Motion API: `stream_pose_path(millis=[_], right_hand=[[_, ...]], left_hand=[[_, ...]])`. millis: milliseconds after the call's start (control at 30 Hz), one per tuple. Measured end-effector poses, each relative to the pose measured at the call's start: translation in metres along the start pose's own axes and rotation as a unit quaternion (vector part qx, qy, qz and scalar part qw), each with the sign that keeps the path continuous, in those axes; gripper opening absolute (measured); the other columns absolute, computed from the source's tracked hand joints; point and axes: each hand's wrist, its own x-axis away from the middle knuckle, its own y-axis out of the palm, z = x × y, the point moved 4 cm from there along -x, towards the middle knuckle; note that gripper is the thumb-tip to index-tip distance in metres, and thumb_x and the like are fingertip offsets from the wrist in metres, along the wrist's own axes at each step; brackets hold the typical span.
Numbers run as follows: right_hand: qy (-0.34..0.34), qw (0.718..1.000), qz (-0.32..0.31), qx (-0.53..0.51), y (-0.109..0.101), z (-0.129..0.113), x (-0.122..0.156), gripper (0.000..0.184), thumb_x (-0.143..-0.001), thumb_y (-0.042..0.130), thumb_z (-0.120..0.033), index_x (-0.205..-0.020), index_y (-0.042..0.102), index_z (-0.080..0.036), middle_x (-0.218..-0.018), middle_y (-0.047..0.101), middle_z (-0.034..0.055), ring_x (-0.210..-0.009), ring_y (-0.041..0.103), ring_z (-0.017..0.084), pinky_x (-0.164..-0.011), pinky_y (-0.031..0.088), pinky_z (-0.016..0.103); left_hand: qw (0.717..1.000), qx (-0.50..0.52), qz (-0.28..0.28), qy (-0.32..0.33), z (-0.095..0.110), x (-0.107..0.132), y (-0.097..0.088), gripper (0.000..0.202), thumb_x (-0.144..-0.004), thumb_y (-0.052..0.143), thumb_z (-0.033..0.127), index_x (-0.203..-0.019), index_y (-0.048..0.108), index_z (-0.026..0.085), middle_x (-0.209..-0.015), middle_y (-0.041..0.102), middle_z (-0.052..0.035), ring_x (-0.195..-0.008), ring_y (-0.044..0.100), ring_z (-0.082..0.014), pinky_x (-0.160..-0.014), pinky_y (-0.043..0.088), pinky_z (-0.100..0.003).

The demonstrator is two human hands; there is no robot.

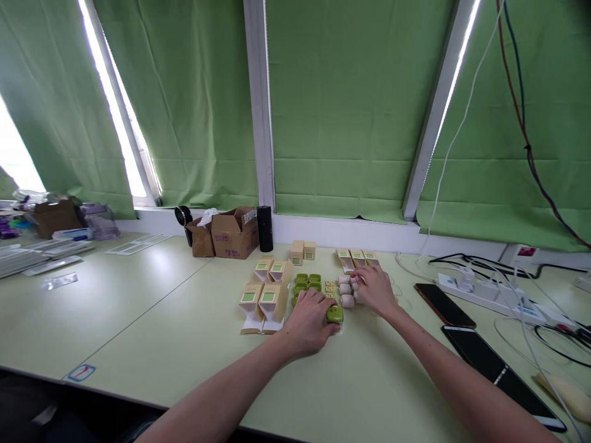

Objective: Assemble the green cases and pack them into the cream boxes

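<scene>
My left hand (309, 321) is closed around a green rounded case (335, 314) low over the table, its fingers on the left and upper sides. My right hand (375, 289) reaches to a group of pale pink rounded pieces (346, 301), its fingertips bent down at the far right ones. Whether it grips one is hard to see. More green cases (314, 279) stand in rows behind my left hand, partly hidden by it. Small yellow squares (329, 288) lie between the green and the pink groups.
Open tan cartons (274, 299) lie left of the green cases. Two closed tan boxes (298, 249) and more open cartons (356, 258) are behind. Brown cardboard boxes (235, 232) and a black cylinder (265, 228) stand by the wall. Phones (444, 304), a power strip (480, 295) and cables lie right.
</scene>
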Motion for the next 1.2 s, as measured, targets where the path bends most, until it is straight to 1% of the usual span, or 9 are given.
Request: stream_pose_path(millis=[167, 267, 400, 500, 567, 667, 867, 1100, 1200], right_hand=[[-0.029, 0.986, -0.111, 0.118, 0.011, -0.002, -0.032, 0.030, -0.095, 0.049, -0.017, -0.089, 0.079, -0.022, -0.118, 0.077, 0.0103, -0.128, 0.051, 0.032, -0.108, 0.030, 0.047], [-0.024, 0.972, -0.158, 0.170, 0.021, -0.002, -0.045, 0.032, -0.098, 0.048, -0.021, -0.094, 0.079, -0.019, -0.118, 0.077, 0.0145, -0.129, 0.051, 0.033, -0.108, 0.028, 0.047], [-0.008, 0.957, -0.197, 0.214, 0.034, -0.001, -0.053, 0.037, -0.103, 0.045, -0.030, -0.099, 0.080, -0.016, -0.117, 0.077, 0.0173, -0.132, 0.050, 0.035, -0.109, 0.027, 0.048], [0.003, 0.950, -0.211, 0.232, 0.041, 0.001, -0.054, 0.036, -0.105, 0.048, -0.035, -0.102, 0.079, -0.017, -0.116, 0.076, 0.0139, -0.131, 0.052, 0.033, -0.110, 0.029, 0.049], [0.001, 0.949, -0.209, 0.238, 0.042, 0.002, -0.054, 0.033, -0.104, 0.049, -0.033, -0.100, 0.079, -0.018, -0.115, 0.076, 0.0132, -0.130, 0.053, 0.033, -0.111, 0.028, 0.049], [-0.016, 0.953, -0.187, 0.237, 0.040, 0.001, -0.055, 0.032, -0.102, 0.048, -0.024, -0.099, 0.080, -0.020, -0.120, 0.076, 0.0147, -0.129, 0.053, 0.034, -0.110, 0.027, 0.049], [-0.041, 0.971, -0.075, 0.224, 0.024, -0.014, -0.047, 0.044, -0.108, 0.033, -0.020, -0.122, 0.074, -0.018, -0.143, 0.066, 0.0152, -0.132, 0.053, 0.030, -0.114, 0.027, 0.047], [-0.078, 0.977, 0.028, 0.198, -0.003, -0.036, 0.003, 0.045, -0.109, 0.032, -0.020, -0.141, 0.064, -0.019, -0.153, 0.061, 0.0116, -0.136, 0.051, 0.030, -0.116, 0.029, 0.046], [-0.153, 0.972, 0.101, 0.149, -0.017, -0.053, 0.030, 0.045, -0.107, 0.037, -0.016, -0.144, 0.062, -0.020, -0.147, 0.065, 0.0115, -0.132, 0.055, 0.031, -0.114, 0.033, 0.049]], left_hand=[[1.000, 0.000, 0.004, -0.001, -0.002, 0.000, 0.002, 0.047, -0.085, 0.080, 0.038, -0.127, 0.068, 0.021, -0.118, 0.072, -0.0098, -0.115, 0.057, -0.0340, -0.102, 0.041, -0.050], [1.000, 0.001, 0.010, -0.003, 0.000, 0.000, 0.000, 0.052, -0.085, 0.080, 0.041, -0.131, 0.066, 0.020, -0.119, 0.072, -0.0107, -0.116, 0.058, -0.0349, -0.103, 0.041, -0.051], [0.999, 0.004, 0.035, -0.020, 0.001, -0.001, -0.006, 0.045, -0.091, 0.072, 0.042, -0.130, 0.066, 0.020, -0.120, 0.072, -0.0128, -0.117, 0.058, -0.0357, -0.102, 0.042, -0.052], [0.997, 0.016, 0.074, -0.024, 0.000, -0.002, -0.010, 0.034, -0.096, 0.064, 0.037, -0.125, 0.067, 0.020, -0.120, 0.072, -0.0127, -0.116, 0.058, -0.0349, -0.100, 0.042, -0.052], [0.994, 0.029, 0.102, -0.021, -0.001, -0.002, -0.012, 0.029, -0.097, 0.062, 0.034, -0.122, 0.068, 0.020, -0.119, 0.072, -0.0119, -0.114, 0.059, -0.0340, -0.100, 0.043, -0.053], [0.988, 0.056, 0.142, -0.021, -0.004, -0.002, -0.015, 0.023, -0.098, 0.059, 0.030, -0.116, 0.069, 0.021, -0.118, 0.073, -0.0108, -0.114, 0.059, -0.0330, -0.099, 0.043, -0.052], [0.967, 0.143, 0.200, -0.066, -0.016, -0.005, -0.018, 0.023, -0.102, 0.051, 0.033, -0.114, 0.068, 0.023, -0.114, 0.074, -0.0098, -0.114, 0.062, -0.0310, -0.101, 0.046, -0.053], [0.937, 0.251, 0.211, -0.122, -0.029, -0.005, -0.014, 0.033, -0.104, 0.050, 0.045, -0.121, 0.069, 0.025, -0.120, 0.073, -0.0098, -0.117, 0.064, -0.0302, -0.104, 0.050, -0.053], [0.921, 0.300, 0.206, -0.137, -0.033, -0.008, -0.013, 0.040, -0.102, 0.052, 0.052, -0.120, 0.072, 0.023, -0.118, 0.074, -0.0112, -0.114, 0.066, -0.0308, -0.107, 0.049, -0.054]])
